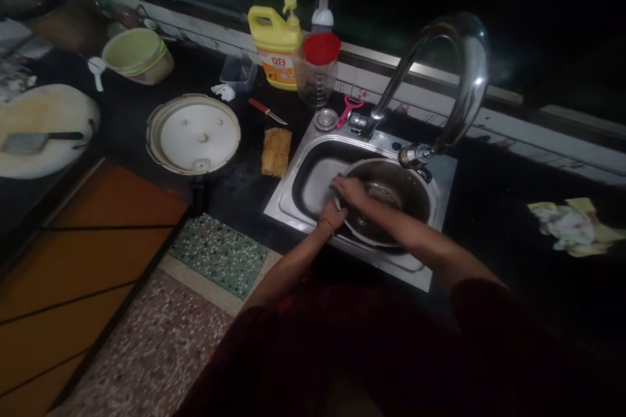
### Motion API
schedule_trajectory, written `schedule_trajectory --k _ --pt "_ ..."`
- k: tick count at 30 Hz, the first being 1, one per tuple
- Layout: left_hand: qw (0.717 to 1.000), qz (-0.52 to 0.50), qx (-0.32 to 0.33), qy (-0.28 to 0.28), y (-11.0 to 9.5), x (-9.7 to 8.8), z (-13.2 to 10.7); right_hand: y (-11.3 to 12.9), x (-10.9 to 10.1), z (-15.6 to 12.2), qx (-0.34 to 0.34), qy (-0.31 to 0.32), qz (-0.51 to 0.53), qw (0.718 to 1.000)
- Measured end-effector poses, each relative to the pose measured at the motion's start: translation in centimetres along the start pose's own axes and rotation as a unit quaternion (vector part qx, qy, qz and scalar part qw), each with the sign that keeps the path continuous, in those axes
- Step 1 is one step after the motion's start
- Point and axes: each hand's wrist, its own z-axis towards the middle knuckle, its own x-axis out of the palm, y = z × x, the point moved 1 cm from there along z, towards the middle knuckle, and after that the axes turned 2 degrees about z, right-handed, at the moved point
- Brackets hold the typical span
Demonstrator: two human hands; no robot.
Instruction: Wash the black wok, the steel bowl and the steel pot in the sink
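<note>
A wide metal pot (415, 195) sits in the steel sink (313, 186), on its right side, with a little liquid at the bottom. My left hand (333, 214) is closed at the pot's near left edge, around its rim or a handle there. Just above it, my right hand (349, 190) reaches across the pot, fingers bent at the same left edge. Whatever lies under those right fingers is hidden. Between the two hands shows a short pale strip, too small to name. Over the pot's far side hangs the curved chrome faucet (476, 78).
Left of the sink lie a brown scouring pad (276, 152), a knife (268, 111) and a round pot lid (195, 133). Behind stand a yellow detergent jug (276, 45) and a clear container with a red top (321, 49). A pink peeler (348, 111) rests by the faucet; crumpled cloth (572, 225) lies right.
</note>
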Motion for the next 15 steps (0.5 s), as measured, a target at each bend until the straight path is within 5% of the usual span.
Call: schedule_trajectory --k 3,8,15 --pt "0.999 0.048 -0.004 0.019 -0.2 -0.4 -0.1 0.3 0.9 -0.6 -0.055 0.018 0.03 0.998" --pt "0.993 0.118 0.006 0.031 0.3 -0.4 -2.3 -1.1 -0.4 2.1 0.077 -0.072 -0.002 0.994" --pt "0.983 0.174 0.002 0.065 0.4 1.2 -3.2 0.3 1.8 -5.5 -0.119 0.089 0.153 0.977"
